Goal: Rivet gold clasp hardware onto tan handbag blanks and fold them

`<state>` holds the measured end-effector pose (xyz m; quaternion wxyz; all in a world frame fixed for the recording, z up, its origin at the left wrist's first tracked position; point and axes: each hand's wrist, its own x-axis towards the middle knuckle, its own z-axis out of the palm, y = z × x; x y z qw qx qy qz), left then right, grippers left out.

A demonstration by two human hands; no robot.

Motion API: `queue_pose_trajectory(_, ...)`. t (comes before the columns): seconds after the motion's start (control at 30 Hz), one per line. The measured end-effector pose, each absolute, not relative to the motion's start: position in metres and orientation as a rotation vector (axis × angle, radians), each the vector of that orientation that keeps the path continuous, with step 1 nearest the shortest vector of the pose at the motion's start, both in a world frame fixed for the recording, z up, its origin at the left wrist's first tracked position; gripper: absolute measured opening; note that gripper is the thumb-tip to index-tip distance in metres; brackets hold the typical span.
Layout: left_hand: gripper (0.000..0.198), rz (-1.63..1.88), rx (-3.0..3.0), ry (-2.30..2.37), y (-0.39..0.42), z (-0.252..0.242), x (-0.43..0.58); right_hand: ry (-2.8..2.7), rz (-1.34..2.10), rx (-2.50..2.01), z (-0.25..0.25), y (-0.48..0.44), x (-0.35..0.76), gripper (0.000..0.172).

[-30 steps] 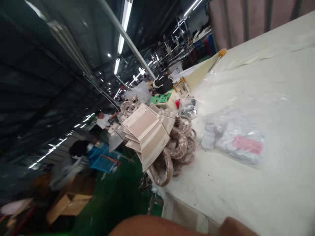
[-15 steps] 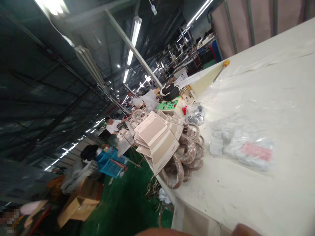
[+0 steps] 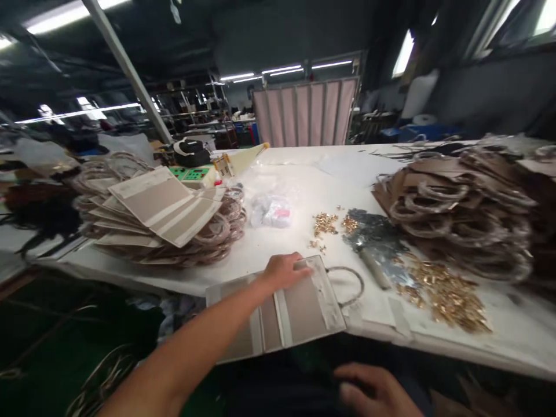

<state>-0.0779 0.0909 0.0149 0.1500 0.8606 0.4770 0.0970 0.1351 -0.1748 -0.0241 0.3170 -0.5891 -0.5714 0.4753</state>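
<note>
A flat beige-grey handbag panel (image 3: 299,307) with pale strips lies at the table's front edge, partly overhanging it. A loop handle (image 3: 358,281) sticks out from its right end. My left hand (image 3: 284,271) grips the panel's far edge, its forearm crossing the panel's left part. Below the table edge, my right hand (image 3: 376,391) is near the bottom of the view, slightly blurred. Its thumb and forefinger are apart, with nothing seen between them.
On the white table (image 3: 313,179), stacked panels with wrapped handles (image 3: 169,208) stand left and brown bag pieces (image 3: 469,202) right. Gold metal fittings (image 3: 456,295) lie near a dark plastic sheet (image 3: 369,229) and a short rod (image 3: 374,269). Farther back is a plastic bag (image 3: 273,209).
The view has swung right and levelled out. My left hand and forearm, the handbag panel and my right hand now show; before, only blurred bits of skin showed at the bottom edge.
</note>
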Motion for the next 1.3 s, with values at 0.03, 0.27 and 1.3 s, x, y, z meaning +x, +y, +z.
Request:
queue_pose_trajectory(0.03, 0.060, 0.301, 2.496, 1.367, 0.083, 0.022, -0.080, -1.467, 1.152, -1.547, -0.006, -0.176, 0.142, 0.037)
queue_pose_trajectory(0.27, 0.071, 0.348, 2.689, 1.142, 0.020, 0.052, -0.098, -1.656, 0.609, -1.399, 0.069, -0.104, 0.146, 0.055)
queue_pose_trajectory(1.3, 0.032, -0.066, 2.146, 0.837, 0.015, 0.068, -0.115, -1.475, 1.578, -1.078, 0.029, -0.083, 0.124, 0.056)
